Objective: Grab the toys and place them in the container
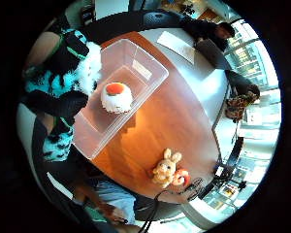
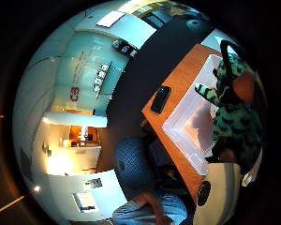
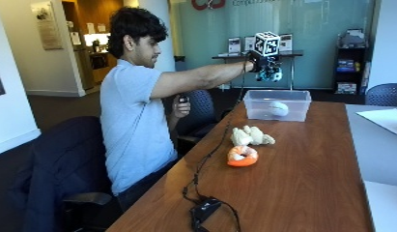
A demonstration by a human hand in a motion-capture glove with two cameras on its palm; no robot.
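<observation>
above the clear container [image 3: 277, 104] at the far end of the wooden table [image 3: 314, 164], the gloved right hand [image 3: 266, 65] is raised at arm's length, and the teal-and-black furry toy [image 3: 271, 74] hangs from it directly over the open bin. from both palm views the toy [image 1: 63, 87] sits close against the palm with black fingers [image 1: 56, 103] curled across its fur, so the hand is closed around it; the toy's long axis hangs roughly downward toward the container floor [image 1: 131, 77], which lies straight below. judged from this, a release would call for little sideways shift, only opening the fingers or lowering first. a white ball-shaped toy with an orange patch [image 1: 117, 97] already rests inside the container, off to one side of where the held toy hangs. two more toys are on the table nearer the person: a cream rabbit plush [image 3: 250, 136] and an orange ring-shaped toy [image 3: 242, 156] touching or just beside it, well apart from the container and back toward the person's body. the bare left hand [image 3: 181, 107] is held near the chest; whether it holds something i cannot tell.
</observation>
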